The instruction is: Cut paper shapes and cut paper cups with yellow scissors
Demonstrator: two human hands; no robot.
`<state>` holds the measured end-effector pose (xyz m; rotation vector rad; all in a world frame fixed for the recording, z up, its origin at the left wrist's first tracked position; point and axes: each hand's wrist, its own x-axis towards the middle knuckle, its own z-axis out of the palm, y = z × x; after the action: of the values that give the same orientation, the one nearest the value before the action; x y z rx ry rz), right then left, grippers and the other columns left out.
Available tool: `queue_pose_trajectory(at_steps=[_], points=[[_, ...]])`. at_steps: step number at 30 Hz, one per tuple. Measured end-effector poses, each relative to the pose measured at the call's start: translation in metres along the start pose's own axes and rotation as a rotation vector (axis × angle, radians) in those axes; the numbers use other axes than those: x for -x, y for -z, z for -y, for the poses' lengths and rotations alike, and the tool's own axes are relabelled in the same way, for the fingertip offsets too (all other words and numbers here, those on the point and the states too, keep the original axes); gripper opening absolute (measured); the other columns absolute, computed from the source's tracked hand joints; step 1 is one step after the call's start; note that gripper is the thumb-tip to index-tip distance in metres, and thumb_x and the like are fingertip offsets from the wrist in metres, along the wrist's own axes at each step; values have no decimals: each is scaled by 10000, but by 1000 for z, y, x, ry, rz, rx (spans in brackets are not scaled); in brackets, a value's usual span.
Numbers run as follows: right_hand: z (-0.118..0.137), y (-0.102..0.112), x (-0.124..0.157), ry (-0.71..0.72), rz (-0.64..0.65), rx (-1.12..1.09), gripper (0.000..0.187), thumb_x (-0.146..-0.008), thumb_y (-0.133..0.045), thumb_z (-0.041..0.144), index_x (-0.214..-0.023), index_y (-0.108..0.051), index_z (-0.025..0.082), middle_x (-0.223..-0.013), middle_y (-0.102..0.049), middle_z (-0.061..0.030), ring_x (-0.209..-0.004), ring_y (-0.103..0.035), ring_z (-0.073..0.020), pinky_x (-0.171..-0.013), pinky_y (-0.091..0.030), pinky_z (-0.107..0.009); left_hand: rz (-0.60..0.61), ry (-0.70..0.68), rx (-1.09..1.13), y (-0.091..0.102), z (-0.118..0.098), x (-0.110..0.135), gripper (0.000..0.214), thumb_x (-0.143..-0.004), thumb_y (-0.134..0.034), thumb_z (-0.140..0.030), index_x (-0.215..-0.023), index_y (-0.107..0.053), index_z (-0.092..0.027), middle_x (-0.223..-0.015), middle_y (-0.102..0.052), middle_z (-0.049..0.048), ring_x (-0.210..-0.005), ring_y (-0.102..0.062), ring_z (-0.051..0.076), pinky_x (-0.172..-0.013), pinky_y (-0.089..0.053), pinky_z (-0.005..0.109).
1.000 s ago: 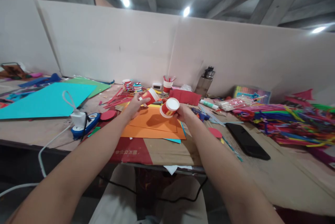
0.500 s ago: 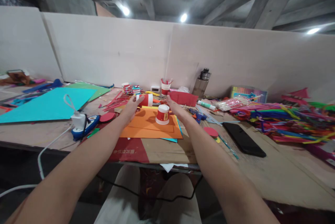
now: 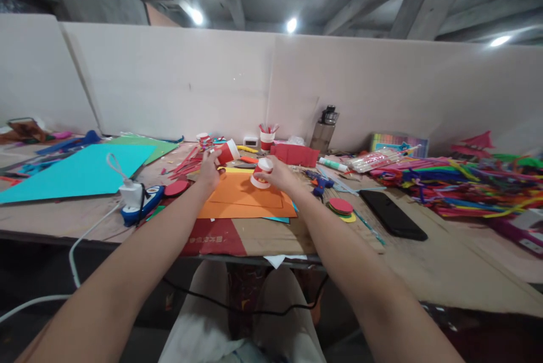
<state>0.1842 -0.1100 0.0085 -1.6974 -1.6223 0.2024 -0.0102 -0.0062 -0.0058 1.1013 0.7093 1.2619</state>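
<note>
Cup, red-and-white paper, clamped in left hand grip, tipped sideways, long axis roughly left-right, right end raised. Second cup sits to its right and slightly nearer, apart, upside down over orange sheet; contact unclear. Right hand nearer that one, grip closed on its right side. Both cups smooth, round, tapered. Sheet flat, matte, over brown cardboard on bench.
</note>
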Motion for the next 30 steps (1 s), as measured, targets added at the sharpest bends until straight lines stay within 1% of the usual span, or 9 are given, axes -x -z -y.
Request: queue_pose_trajectory(at_steps=[4,7,10,12,14,16,21,24,30], points=[[9,-11,3,128,150,41,548,-659,-786,437,-1100,-587,179,-999,-676,-61,-865,-616,-189,-732,-449,-274,-26,22,111,-3,3,1,468,-607,-696,-403,-953,-421,-250,-784,-541,-47,-557,-514,76,-453,-284,179],[11,-3,2,127,243,-19,453,-799,-649,503,-1128,-594,197,-1087,-673,-70,-926,-627,-182,-769,-459,-268,-29,29,134,-3,5,0,505,-608,-737,-433,-973,-439,-251,-806,-563,-43,-557,-553,84,-443,-291,177],[2,9,-7,55,107,17,420,-974,-347,470,-1117,-603,170,-1144,-655,-85,-1005,-611,-166,-837,-450,-268,-41,26,155,-5,7,-1,525,-623,-748,-459,-1015,-464,-253,-803,-578,-31,-539,-569,89,-432,-298,172],[-9,12,-18,-26,6,227,372,-980,-370,398,-1142,-585,140,-1120,-653,-97,-1008,-602,-172,-849,-444,-267,-36,31,146,-6,8,-1,499,-639,-743,-467,-995,-480,-238,-777,-578,-25,-522,-564,87,-424,-309,171],[-20,10,-29,-58,24,471,356,-947,-461,313,-1234,-536,116,-1173,-623,-123,-1077,-571,-196,-892,-427,-275,-37,37,129,-8,10,-1,453,-658,-733,-451,-956,-482,-222,-746,-571,-23,-503,-555,84,-416,-317,170],[-29,3,-38,-48,86,595,420,-908,-517,228,-1310,-493,109,-1236,-585,-152,-1153,-528,-232,-932,-407,-294,-37,49,116,-10,12,-1,417,-672,-725,-415,-940,-475,-216,-732,-572,-22,-504,-561,86,-413,-322,165],[-36,-12,-51,-8,222,691,537,-832,-518,51,-1352,-491,178,-1245,-582,-155,-1144,-529,-259,-915,-407,-321,-10,101,135,-11,12,2,449,-670,-733,-336,-999,-446,-235,-785,-612,-6,-550,-610,112,-438,-373,167],[-38,-15,-52,16,242,725,501,-869,-473,72,-1352,-492,202,-1240,-579,-147,-1139,-525,-251,-918,-401,-318,38,138,134,-13,12,6,458,-677,-745,-369,-990,-442,-225,-825,-626,21,-599,-644,139,-466,-420,187],[-47,-13,-52,35,239,763,474,-885,-450,87,-1352,-486,158,-1144,-605,-175,-1103,-520,-266,-880,-406,-318,153,197,111,-17,12,14,456,-699,-742,-467,-981,-488,-215,-948,-634,58,-769,-672,181,-614,-552,303]])
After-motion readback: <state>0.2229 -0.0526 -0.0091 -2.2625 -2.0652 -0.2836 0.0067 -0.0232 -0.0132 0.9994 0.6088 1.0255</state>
